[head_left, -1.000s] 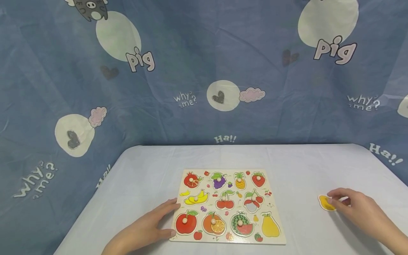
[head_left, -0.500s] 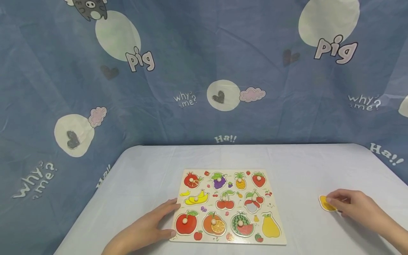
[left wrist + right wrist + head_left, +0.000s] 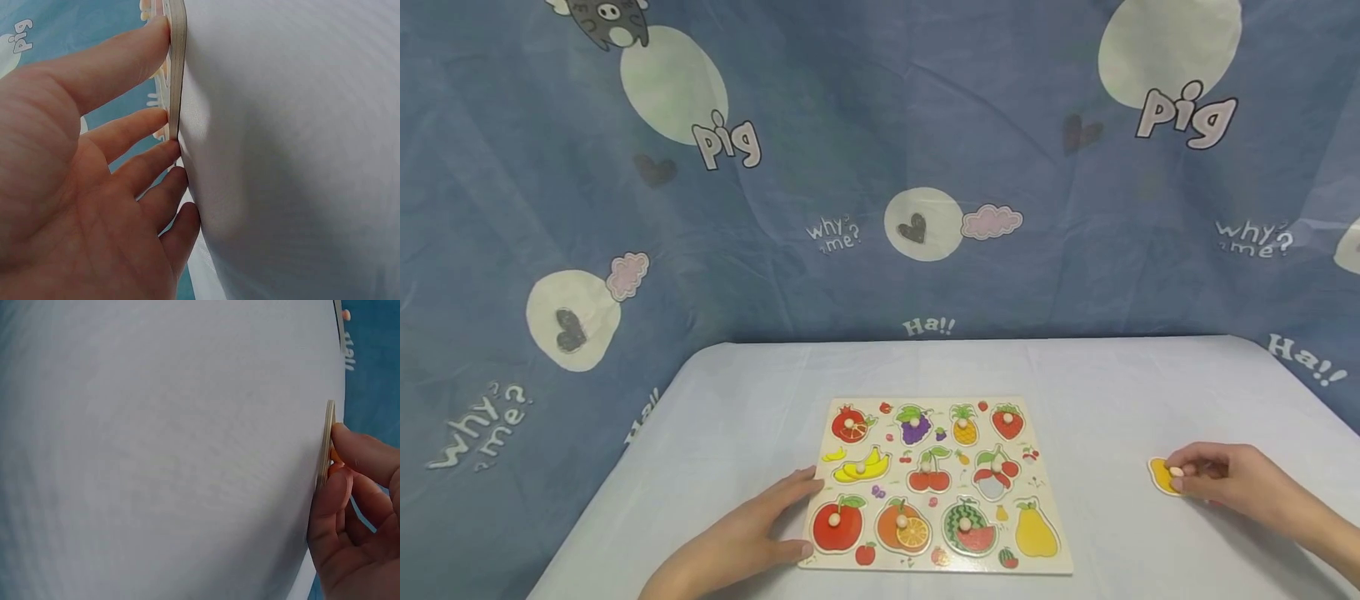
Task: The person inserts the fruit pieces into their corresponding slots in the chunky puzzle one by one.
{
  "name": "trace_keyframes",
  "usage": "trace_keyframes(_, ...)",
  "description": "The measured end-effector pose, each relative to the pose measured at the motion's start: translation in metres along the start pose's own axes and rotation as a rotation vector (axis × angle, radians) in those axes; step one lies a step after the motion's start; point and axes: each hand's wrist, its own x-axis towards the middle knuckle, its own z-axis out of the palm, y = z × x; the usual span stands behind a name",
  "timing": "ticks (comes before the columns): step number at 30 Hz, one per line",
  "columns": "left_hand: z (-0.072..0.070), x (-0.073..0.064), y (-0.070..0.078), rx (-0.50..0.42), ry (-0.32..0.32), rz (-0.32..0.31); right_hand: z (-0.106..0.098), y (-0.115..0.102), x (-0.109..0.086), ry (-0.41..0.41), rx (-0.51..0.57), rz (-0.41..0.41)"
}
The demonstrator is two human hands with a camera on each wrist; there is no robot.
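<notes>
A pale wooden puzzle board with printed fruit pieces lies on the white table. Most of its fruit shapes carry a small round knob; the yellow pear shape at the lower right shows none. My left hand rests at the board's left edge, its fingers extended against the rim, as the left wrist view also shows. Over to the right, the thumb and forefinger of my right hand pinch the knob of a yellow puzzle piece. My fingers cover part of that piece.
The white table runs between the board and the right hand, and beyond both. A blue printed curtain hangs behind the table and along its left side.
The right hand has shifted its fingers slightly on the yellow puzzle piece, so its pale knob now shows between thumb and forefinger. The left hand and the board have stayed in place.
</notes>
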Motion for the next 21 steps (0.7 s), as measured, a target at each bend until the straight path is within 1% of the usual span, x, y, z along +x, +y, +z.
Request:
trace_keyframes(3,0.0,0.0,-0.001,0.0,0.001,-0.006,0.0,0.002,0.001,0.002,0.016,-0.004)
trace_keyframes(8,0.0,0.0,0.0,0.025,0.01,0.009,0.001,0.002,0.001,0.016,0.017,-0.023)
trace_keyframes(14,0.0,0.0,0.0,0.039,0.015,0.017,0.003,-0.002,0.0,0.027,-0.026,-0.067)
trace_keyframes(21,0.0,0.0,-0.002,0.024,0.004,0.022,0.006,-0.01,-0.001,0.053,-0.083,-0.11)
